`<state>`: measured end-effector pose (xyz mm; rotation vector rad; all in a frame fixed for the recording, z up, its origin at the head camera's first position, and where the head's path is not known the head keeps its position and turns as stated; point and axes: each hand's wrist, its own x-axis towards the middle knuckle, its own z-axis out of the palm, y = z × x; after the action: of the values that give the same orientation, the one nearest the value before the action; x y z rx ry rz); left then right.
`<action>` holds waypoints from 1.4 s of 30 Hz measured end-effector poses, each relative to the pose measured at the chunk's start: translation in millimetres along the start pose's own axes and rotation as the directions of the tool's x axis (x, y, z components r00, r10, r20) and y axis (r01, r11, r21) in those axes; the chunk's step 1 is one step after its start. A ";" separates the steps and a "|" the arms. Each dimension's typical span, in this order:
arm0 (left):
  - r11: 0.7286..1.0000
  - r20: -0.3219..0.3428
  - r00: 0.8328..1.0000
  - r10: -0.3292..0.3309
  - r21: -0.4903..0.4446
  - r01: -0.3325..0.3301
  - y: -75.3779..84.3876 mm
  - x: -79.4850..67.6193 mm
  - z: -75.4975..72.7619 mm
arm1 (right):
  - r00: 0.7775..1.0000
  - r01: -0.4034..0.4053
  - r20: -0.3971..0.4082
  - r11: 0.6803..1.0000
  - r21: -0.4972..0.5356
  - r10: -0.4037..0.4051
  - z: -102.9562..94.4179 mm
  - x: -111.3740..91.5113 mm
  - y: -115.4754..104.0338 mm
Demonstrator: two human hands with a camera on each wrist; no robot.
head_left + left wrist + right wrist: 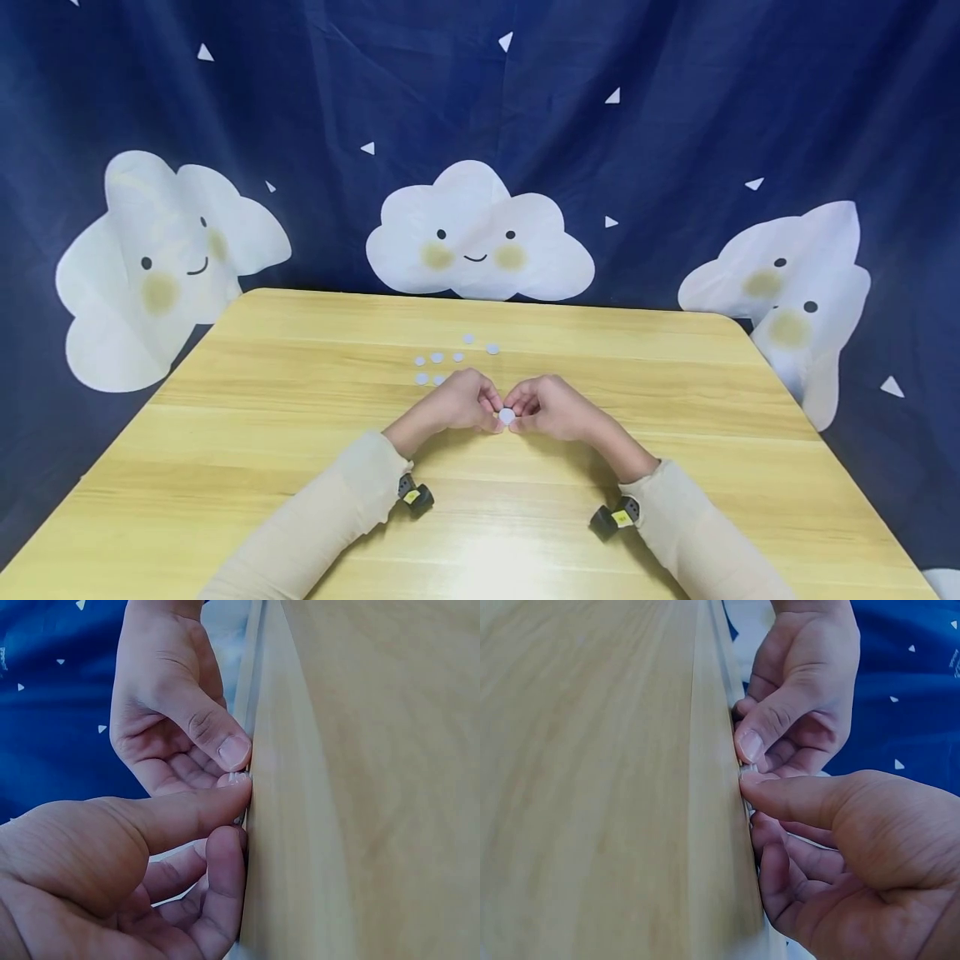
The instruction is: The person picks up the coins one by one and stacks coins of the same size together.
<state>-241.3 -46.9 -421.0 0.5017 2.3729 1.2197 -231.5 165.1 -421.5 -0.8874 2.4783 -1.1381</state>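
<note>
A small, pale round disc (pixel 507 415) sits between both hands, low over the table in the head view. From its left side my left hand (pixel 463 402) pinches it with thumb and curled fingers. My right hand (pixel 553 407) does the same from the right, its thumb close to the left thumb. In the left wrist view, a whitish edge of the disc (pixel 238 778) shows between the two thumbs. The right wrist view also has the disc (pixel 748 769) mostly hidden by fingertips, right at the tabletop.
Several similar pale discs lie flat beyond the left hand, among them one disc (pixel 492 349) farther right and another disc (pixel 437 357) at the group's middle. The wooden table (pixel 480 517) reaches back to a dark blue curtain (pixel 450 100) printed with clouds.
</note>
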 end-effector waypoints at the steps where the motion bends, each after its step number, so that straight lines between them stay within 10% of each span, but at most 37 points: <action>1: 1.000 -0.001 1.000 0.000 0.001 0.000 0.0 0.1 0.0 | 1.000 0.001 0.002 1.000 0.002 -0.001 -0.1 0.2 0.1; 26: 1.000 -0.009 1.000 -0.011 -0.013 0.011 -3.4 -1.6 1.2 | 0.998 -0.067 0.010 0.996 0.062 0.067 -41.0 5.9 11.1; 42: 1.000 -0.003 1.000 -0.004 -0.004 0.004 -1.1 -0.8 0.2 | 0.998 -0.068 -0.022 0.995 -0.069 0.066 -49.9 62.4 16.9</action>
<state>-240.7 -47.8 -421.9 0.4937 2.3723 1.2245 -310.6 163.6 -401.3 -0.8085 2.5574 -1.0504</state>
